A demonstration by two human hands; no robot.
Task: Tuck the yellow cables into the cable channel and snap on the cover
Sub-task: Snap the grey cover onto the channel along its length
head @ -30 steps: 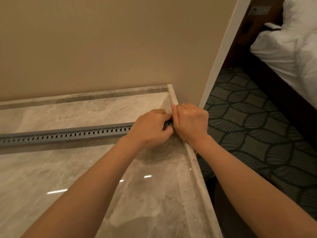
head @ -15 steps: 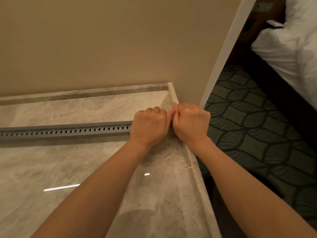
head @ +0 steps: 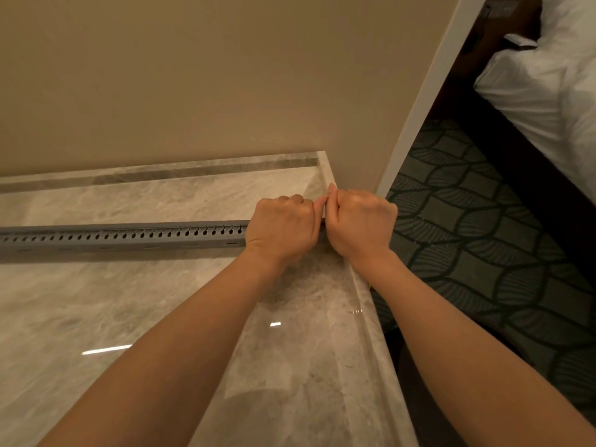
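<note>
Polished marble counter [head: 161, 317] fills the lower left of the view, its raised rim meeting a plain beige wall [head: 193, 75] at the back and ending at a corner on the right. Beyond that edge lies a dark carpet [head: 483, 237] with a leaf pattern, and a bed with white bedding [head: 554, 75] sits at the upper right. Across the counter, from the left border of the view toward the right rim, lies a long grey cable channel [head: 129, 238] with a row of small keyhole-shaped slots along its side. Its right end is hidden under both hands, which meet at the counter's right edge. The left hand [head: 282, 229] is curled into a fist over the channel, knuckles up, fingers wrapped down around it. The right hand [head: 362, 221] is likewise closed, pressed against the left one so that the thumbs and first fingers touch above the channel's end; whether it grips the channel itself or something at its tip cannot be told, since the fingers cover that spot. Yellow cables cannot be made out anywhere along the visible length. Both bare forearms reach in from the bottom of the view.
</note>
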